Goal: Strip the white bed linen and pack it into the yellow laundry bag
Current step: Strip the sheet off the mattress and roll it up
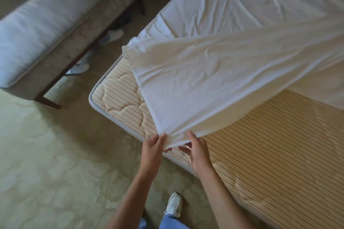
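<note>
Both hands at 6 o'clock, holding one corner of the white sheet [214,83]. Left hand [152,149]: fingers curled, corner pinched between thumb and fingers. Right hand [198,151]: fingers fairly straight and close together, lying along the cloth edge with the thumb underneath; looks like a light hold, can't confirm a firm pinch. Sheet is peeled off the near corner of the mattress [270,154], lifted and taut; the rest lies rumpled over the bed from 12 to 2 o'clock. Lifted panel's long axis runs from the held corner at 6 up toward 3 o'clock; hemmed edge runs from the hands toward 11 o'clock, ending in a bunched corner there. Risks, as I read it: far side probably still tucked, so a hard pull could snag on the mattress corner or slip out of the lighter right-hand hold. Loose cloth could drop onto the carpet [46,154] and end up under the shoe [174,205], a trip hazard. Bench [55,24] at 10 o'clock is well apart, no issue. Yellow laundry bag not in view, so the carry route is unknown.
</note>
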